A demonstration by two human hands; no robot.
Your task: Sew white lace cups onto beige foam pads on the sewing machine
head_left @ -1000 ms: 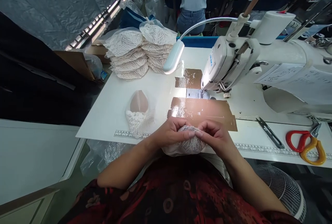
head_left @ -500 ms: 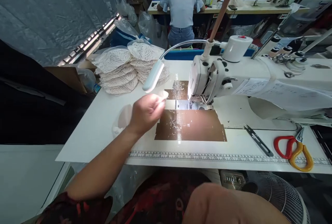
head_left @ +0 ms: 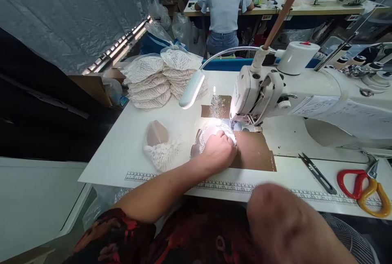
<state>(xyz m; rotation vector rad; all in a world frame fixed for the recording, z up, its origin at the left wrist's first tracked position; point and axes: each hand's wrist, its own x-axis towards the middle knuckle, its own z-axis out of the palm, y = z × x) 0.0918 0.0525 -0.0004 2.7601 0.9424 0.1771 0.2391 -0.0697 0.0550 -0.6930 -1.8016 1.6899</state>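
My left hand (head_left: pixel 219 151) is closed on the edge of a white lace cup (head_left: pixel 210 131), fingers curled over it. The piece lies under the lamp light beside the needle area of a white sewing machine (head_left: pixel 245 92), on the brown-taped part of the table. My right hand (head_left: pixel 277 211) is raised close to the camera in front of the table edge. It is smeared by motion, and its fingers cannot be made out. Left of my left hand, another lace cup (head_left: pixel 161 145) with a smooth beige lining lies on the table.
Stacks of lace cups (head_left: pixel 150 80) stand at the back left. A lamp (head_left: pixel 192 88) on a bendable neck hangs over the table. Thread snips (head_left: pixel 318 174) and red-and-yellow scissors (head_left: pixel 364 186) lie at the right. A person (head_left: pixel 223 7) sits ahead, facing away.
My left hand has moved right and down to the machine and now presses on a lace cup there. My right hand has come up from the bottom edge. The view has shifted slightly.
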